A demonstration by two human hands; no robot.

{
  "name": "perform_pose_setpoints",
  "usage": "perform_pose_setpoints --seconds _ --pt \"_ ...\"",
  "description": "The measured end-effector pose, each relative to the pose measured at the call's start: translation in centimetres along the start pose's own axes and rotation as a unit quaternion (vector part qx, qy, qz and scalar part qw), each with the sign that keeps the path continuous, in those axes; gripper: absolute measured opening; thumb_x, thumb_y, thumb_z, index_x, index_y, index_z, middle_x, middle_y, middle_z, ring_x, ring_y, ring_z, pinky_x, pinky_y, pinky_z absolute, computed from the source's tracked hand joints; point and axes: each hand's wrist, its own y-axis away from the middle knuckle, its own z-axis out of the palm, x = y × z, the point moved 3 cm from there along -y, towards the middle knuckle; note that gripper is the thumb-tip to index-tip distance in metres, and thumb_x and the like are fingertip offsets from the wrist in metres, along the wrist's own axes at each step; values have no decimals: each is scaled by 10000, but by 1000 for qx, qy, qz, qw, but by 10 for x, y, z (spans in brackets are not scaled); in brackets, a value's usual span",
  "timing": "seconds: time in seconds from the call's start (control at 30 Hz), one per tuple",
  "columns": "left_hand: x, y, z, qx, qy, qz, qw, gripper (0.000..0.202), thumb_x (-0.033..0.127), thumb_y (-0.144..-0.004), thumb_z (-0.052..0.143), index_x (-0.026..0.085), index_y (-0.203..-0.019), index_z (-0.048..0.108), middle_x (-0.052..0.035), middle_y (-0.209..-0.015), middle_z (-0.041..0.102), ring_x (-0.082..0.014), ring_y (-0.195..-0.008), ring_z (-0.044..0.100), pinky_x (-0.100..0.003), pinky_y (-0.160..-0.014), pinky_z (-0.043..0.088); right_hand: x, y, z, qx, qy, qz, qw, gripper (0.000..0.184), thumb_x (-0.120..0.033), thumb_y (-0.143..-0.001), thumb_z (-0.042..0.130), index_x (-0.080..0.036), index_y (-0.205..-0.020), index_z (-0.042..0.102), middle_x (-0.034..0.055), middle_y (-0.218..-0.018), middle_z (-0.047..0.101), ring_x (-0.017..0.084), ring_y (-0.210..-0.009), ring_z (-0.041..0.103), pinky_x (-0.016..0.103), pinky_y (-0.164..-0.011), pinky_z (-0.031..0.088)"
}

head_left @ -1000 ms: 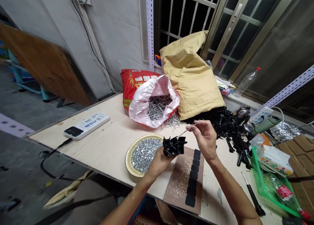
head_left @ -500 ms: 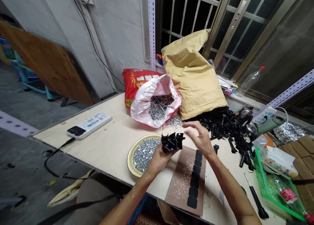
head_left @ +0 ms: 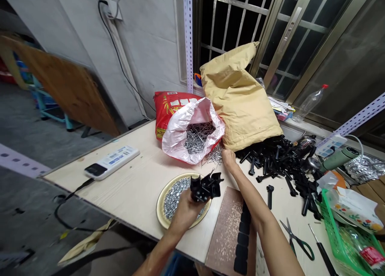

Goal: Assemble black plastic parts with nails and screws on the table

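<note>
My left hand [head_left: 184, 209] is closed round a bundle of black plastic parts [head_left: 205, 186] and holds it above the gold plate [head_left: 161, 205] of small silver washers. My right hand [head_left: 229, 157] is stretched forward to the loose nails [head_left: 213, 155] spilled in front of the red and white sack [head_left: 192, 129] full of nails. Its fingers are bunched together and pressed down on that pile, and what they pinch is hidden. My right forearm crosses the brown board [head_left: 225, 232], which carries a row of black pads.
A tan paper sack [head_left: 240, 99] spills black plastic pieces [head_left: 279, 159] across the table's right side. Scissors [head_left: 296, 239] and a screwdriver [head_left: 321, 250] lie near a green basket [head_left: 331, 224]. A white power strip [head_left: 112, 161] sits at the left. The table's near edge runs under my arms.
My right hand, which held a nail beside the black bundle, has moved forward to the spilled nails by the sack. The left hand with the bundle has dropped slightly. The camera tilted down.
</note>
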Motion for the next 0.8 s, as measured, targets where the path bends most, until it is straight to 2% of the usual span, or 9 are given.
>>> perform_pose_setpoints --seconds 0.17,0.23,0.3,0.37,0.43,0.47,0.53,0.63,0.8 --pt "13 -4 1 4 162 -93 982 335 377 -490 815 139 -699 710 -68 -707 704 -191 -686 632 -317 -709 504 -13 -3 -2 8 -29 -32 999 242 -1 -770 435 -94 -873 634 160 -907 657 218 -857 616 296 -753 433" --pt "16 -7 -1 6 186 -103 977 374 387 -464 827 131 -709 709 -70 -715 704 -180 -684 630 -314 -723 497 -14 5 -13 20 -47 -55 997 226 -62 -813 434 -105 -950 609 125 -888 657 205 -827 613 309 -755 451" --pt "15 -10 -3 21 165 -98 981 394 391 -450 830 142 -730 707 -56 -720 705 -180 -696 626 -306 -712 488 -17 20 -33 55 -106 -88 989 277 -152 -862 423 -129 -1115 531 65 -852 651 172 -768 605 307 -743 472" --pt "12 -11 -3 31 128 -92 987 382 395 -448 824 153 -718 701 -38 -698 699 -183 -693 618 -295 -681 475 -21 40 -57 98 -252 -130 954 345 -247 -879 447 -169 -1214 436 11 -796 642 142 -693 599 288 -699 493" --pt "10 -12 0 20 108 -90 990 355 400 -449 815 156 -672 684 -26 -655 682 -182 -667 606 -288 -653 462 -28 65 -80 120 -419 -163 885 351 -321 -855 518 -203 -1175 435 -9 -758 647 132 -668 610 271 -668 506" --pt "9 -12 2 8 105 -91 990 342 401 -451 810 155 -647 673 -22 -633 672 -179 -649 600 -286 -643 456 -32 77 -89 122 -476 -171 854 324 -343 -837 555 -215 -1119 459 -8 -760 656 133 -686 625 269 -674 511" --pt "9 -11 8 -14 111 -97 989 329 392 -448 806 155 -617 653 -15 -602 654 -169 -614 589 -282 -625 449 -41 97 -100 127 -517 -180 827 264 -351 -810 604 -224 -1014 494 -3 -777 671 139 -733 650 274 -706 515" --pt "12 -8 15 -36 130 -111 985 317 362 -443 808 156 -617 641 -7 -591 644 -155 -586 582 -269 -603 439 -50 116 -103 154 -499 -199 829 202 -336 -793 633 -221 -928 535 -2 -785 674 144 -752 658 280 -727 511" --pt "15 -7 17 -40 141 -113 983 311 339 -448 811 152 -632 644 -13 -611 650 -155 -605 585 -269 -613 434 -54 124 -94 150 -421 -222 867 146 -352 -799 631 -217 -848 607 11 -810 683 152 -768 644 282 -739 505"
